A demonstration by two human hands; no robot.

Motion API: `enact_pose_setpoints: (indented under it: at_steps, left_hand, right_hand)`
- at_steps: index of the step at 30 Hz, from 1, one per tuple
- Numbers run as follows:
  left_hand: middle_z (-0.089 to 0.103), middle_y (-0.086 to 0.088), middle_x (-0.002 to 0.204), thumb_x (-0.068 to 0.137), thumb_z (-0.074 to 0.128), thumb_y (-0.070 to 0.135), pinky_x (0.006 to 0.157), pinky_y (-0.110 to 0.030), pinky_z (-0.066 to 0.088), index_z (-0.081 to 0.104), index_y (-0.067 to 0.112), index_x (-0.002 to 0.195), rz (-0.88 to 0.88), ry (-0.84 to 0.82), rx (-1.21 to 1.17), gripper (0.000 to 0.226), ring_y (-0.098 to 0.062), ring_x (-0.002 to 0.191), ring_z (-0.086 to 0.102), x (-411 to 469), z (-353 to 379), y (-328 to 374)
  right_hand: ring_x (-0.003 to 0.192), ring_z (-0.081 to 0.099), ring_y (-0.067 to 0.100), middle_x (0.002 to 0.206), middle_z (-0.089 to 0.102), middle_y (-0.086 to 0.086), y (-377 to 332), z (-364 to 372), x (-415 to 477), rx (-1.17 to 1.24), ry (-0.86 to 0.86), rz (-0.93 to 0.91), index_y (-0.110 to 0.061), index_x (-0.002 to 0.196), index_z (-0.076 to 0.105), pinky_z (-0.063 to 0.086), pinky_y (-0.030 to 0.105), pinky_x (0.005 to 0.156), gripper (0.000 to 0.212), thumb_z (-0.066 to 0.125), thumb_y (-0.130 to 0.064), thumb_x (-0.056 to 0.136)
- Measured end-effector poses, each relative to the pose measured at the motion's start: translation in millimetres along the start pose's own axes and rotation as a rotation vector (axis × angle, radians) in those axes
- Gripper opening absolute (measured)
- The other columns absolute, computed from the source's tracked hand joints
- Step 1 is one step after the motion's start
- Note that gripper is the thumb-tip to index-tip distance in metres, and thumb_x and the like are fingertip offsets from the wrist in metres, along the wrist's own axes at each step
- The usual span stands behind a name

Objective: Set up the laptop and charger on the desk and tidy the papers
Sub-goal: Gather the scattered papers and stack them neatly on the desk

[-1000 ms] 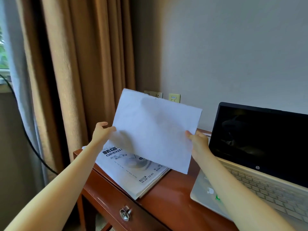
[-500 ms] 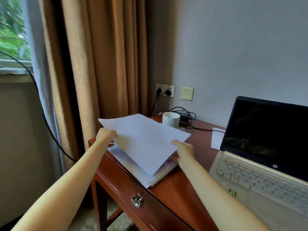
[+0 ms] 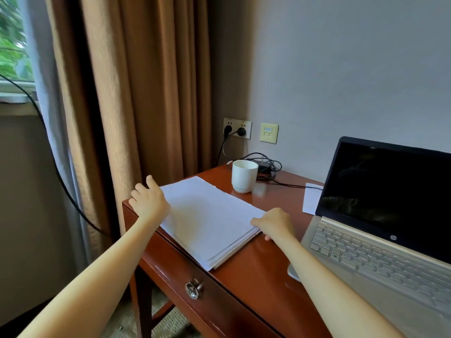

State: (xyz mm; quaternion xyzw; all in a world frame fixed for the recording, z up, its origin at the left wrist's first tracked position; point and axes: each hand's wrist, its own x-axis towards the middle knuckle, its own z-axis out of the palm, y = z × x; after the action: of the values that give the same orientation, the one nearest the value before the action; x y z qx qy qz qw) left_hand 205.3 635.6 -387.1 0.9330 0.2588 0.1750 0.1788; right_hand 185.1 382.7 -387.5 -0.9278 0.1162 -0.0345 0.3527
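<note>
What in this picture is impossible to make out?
All in the head view:
Sheets lower in the paper stack: covered by the blank top sheet.
The charger: partly behind the mug.
The laptop: right side cut off by the frame edge.
The paper slip: partly behind the laptop's screen.
The right hand: fingertips hidden by its own knuckles, so its grip is unclear.

left grip spread, right grip curled

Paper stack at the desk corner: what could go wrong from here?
The paper stack lies right along the desk's front edge; a nudge could slide sheets off. The cup stands just behind the stack, beside the charger; pushing papers back might tip it.
</note>
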Motion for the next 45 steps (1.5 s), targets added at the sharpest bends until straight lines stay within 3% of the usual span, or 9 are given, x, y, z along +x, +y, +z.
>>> enact_pose_setpoints:
  at_steps: [4,8,14,17,20,22,27,36,45]
  left_hand:
    - [0.036,-0.02,0.134,0.086,0.061,0.016,0.097,-0.038,0.038,0.019,0.007,0.144,0.174,0.018,0.053,0.072,-0.035,0.121,0.04,-6.0,-0.6,22.9]
    - [0.044,-0.016,0.13,0.089,0.056,0.016,0.094,-0.037,0.041,0.033,0.009,0.137,0.348,-0.064,-0.012,0.054,-0.034,0.118,0.045,-18.8,0.6,62.7]
    - [0.05,-0.011,0.128,0.087,0.055,0.015,0.095,-0.037,0.047,0.043,0.016,0.133,0.504,-0.325,-0.255,0.047,-0.03,0.115,0.051,-45.7,20.0,129.7]
    - [0.055,-0.011,0.11,0.088,0.052,0.007,0.078,-0.029,0.048,0.051,0.009,0.123,0.391,-0.636,-0.559,0.035,-0.023,0.102,0.054,-66.0,23.5,159.8]
    - [0.054,-0.009,0.088,0.093,0.044,0.003,0.069,-0.029,0.045,0.049,0.007,0.085,0.143,-1.019,-0.861,0.01,-0.019,0.081,0.055,-86.7,29.2,183.9]
    - [0.057,-0.014,0.097,0.094,0.041,0.003,0.08,-0.032,0.047,0.045,0.004,0.096,0.021,-1.151,-0.952,0.004,-0.024,0.094,0.058,-96.4,36.6,197.5]
    - [0.035,-0.026,0.144,0.095,0.036,0.0,0.111,-0.04,0.029,0.018,-0.002,0.145,-0.229,-1.23,-1.157,0.053,-0.034,0.136,0.034,-104.2,59.6,225.9]
    - [0.031,-0.026,0.146,0.092,0.038,0.002,0.11,-0.042,0.029,0.011,-0.003,0.147,-0.345,-1.271,-1.19,0.061,-0.035,0.136,0.033,-106.5,78.1,273.6]
    - [0.042,-0.021,0.139,0.095,0.047,0.009,0.093,-0.037,0.045,0.032,-0.001,0.14,-0.207,-1.173,-1.093,0.048,-0.032,0.123,0.05,-94.9,104.2,294.7]
  right_hand:
    - [0.061,0.065,0.019,0.066,0.063,0.003,3.1,-12.6,8.0,0.013,0.038,-0.032,-0.012,0.067,0.055,0.052,0.027,0.064,0.016,0.056,-0.021,0.081]
    - [0.085,0.064,0.024,0.099,0.07,0.008,13.2,-30.5,11.9,-0.105,0.124,-0.069,-0.008,0.077,0.063,0.044,0.025,0.062,0.013,0.055,-0.015,0.084]
    - [0.094,0.062,0.025,0.102,0.068,0.005,35.7,-48.3,20.9,-0.229,0.147,-0.067,-0.014,0.086,0.065,0.048,0.029,0.074,0.012,0.053,-0.015,0.086]
    - [0.094,0.061,0.025,0.101,0.067,0.005,48.0,-58.4,24.9,-0.338,0.153,-0.061,-0.013,0.096,0.066,0.047,0.028,0.073,0.018,0.051,-0.013,0.086]
    - [0.098,0.061,0.025,0.105,0.065,0.004,60.5,-68.8,29.3,-0.416,0.163,-0.043,-0.016,0.103,0.064,0.043,0.025,0.07,0.022,0.049,-0.014,0.087]
    - [0.095,0.061,0.024,0.103,0.066,0.004,69.1,-76.5,32.6,-0.402,0.161,-0.033,-0.016,0.1,0.064,0.044,0.026,0.069,0.021,0.048,-0.015,0.087]
    - [0.09,0.062,0.022,0.102,0.066,0.004,87.5,-96.9,35.2,-0.372,0.141,-0.059,-0.016,0.098,0.064,0.049,0.03,0.072,0.023,0.043,-0.009,0.09]
    - [0.082,0.059,0.015,0.097,0.067,-0.001,100.3,-110.8,40.0,-0.329,0.093,-0.175,-0.024,0.104,0.065,0.044,0.025,0.07,0.023,0.045,-0.017,0.094]
    - [0.08,0.059,0.014,0.089,0.068,-0.002,102.5,-113.6,47.7,-0.322,0.096,-0.174,-0.022,0.095,0.067,0.045,0.025,0.07,0.024,0.044,-0.016,0.093]
